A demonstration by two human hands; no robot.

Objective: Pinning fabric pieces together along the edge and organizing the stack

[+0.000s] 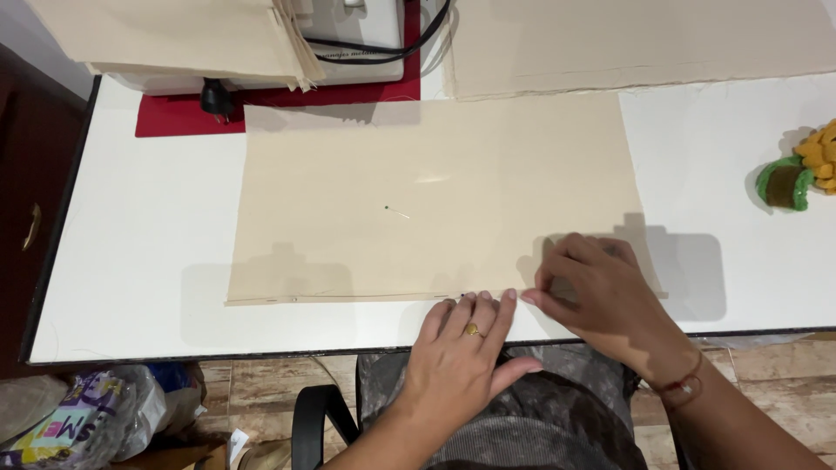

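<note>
- Cream cloth: one rectangular piece, lying flat on the white table, near edge running close to the table's front edge.
- Pin with a green head stuck in the cloth, roughly mid-sheet.
- Left hand: fingers extended and held together, palm down, fingertips pressing on the near edge of the cloth. Not gripping; a ring shows on one finger.
- Right hand: fingers curled, thumb and forefinger pinched at the cloth's near edge, just beside the left fingertips. A thin band sits on the wrist.
- The two hands nearly touch at the hem; a narrow fold appears to run along that edge to the left.
- Second cloth sheet, same colour, lies at the far right of the table, overlapping the first piece's far edge.
- Sewing machine at the far side, on a red mat; folded cloth draped over it; black cord and plug beside it.
- Sunflower-shaped pincushion at the right edge, well apart from the hands.
- Plastic bag on the floor, lower left.
</note>
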